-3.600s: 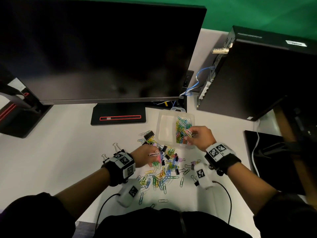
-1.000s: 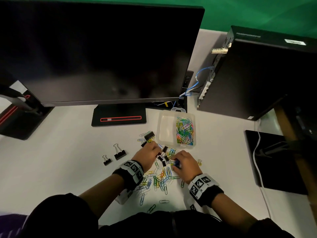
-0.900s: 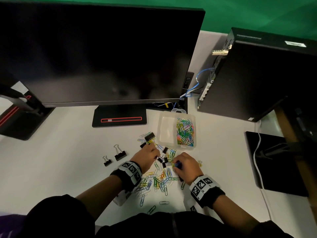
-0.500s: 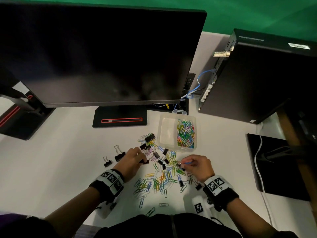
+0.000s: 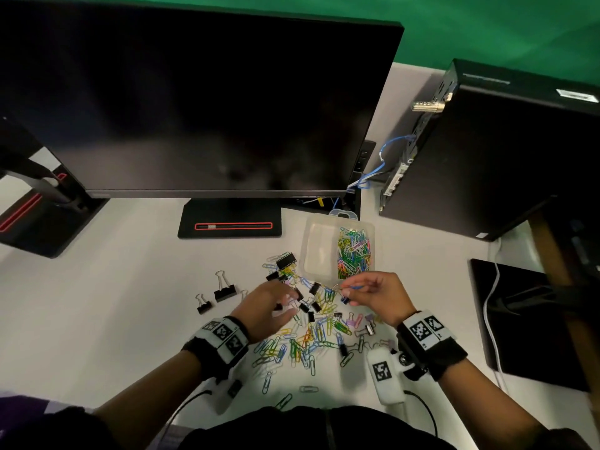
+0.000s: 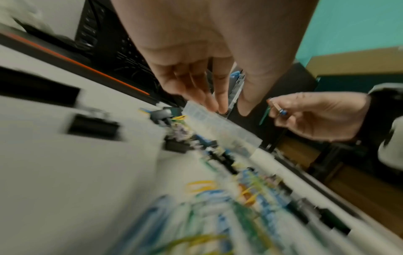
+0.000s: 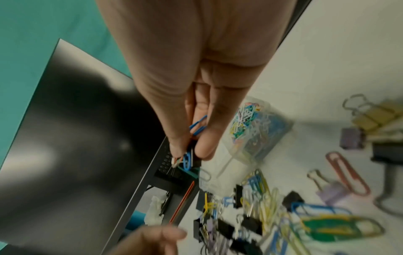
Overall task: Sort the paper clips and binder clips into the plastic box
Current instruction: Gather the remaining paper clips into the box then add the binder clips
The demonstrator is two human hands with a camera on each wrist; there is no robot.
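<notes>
The clear plastic box (image 5: 311, 251) stands behind the pile; its right compartment holds coloured paper clips (image 5: 354, 251), and its left one looks empty. A pile of mixed paper clips and small black binder clips (image 5: 308, 336) lies on the white desk. My right hand (image 5: 345, 289) is raised just in front of the box and pinches a few paper clips (image 7: 187, 160), blue ones among them. My left hand (image 5: 289, 303) hovers over the pile's left side with fingers (image 6: 218, 103) extended and nothing held; it is motion-blurred.
Two black binder clips (image 5: 224, 292) (image 5: 203, 307) lie left of the pile, a bigger one (image 5: 286, 260) by the box's left wall. A large monitor (image 5: 211, 102) and its base (image 5: 230, 224) stand behind, a black computer case (image 5: 487, 157) at the right.
My right hand has lifted off the pile with paper clips pinched and moved towards the box. My left hand has shifted right over the pile and opened its fingers.
</notes>
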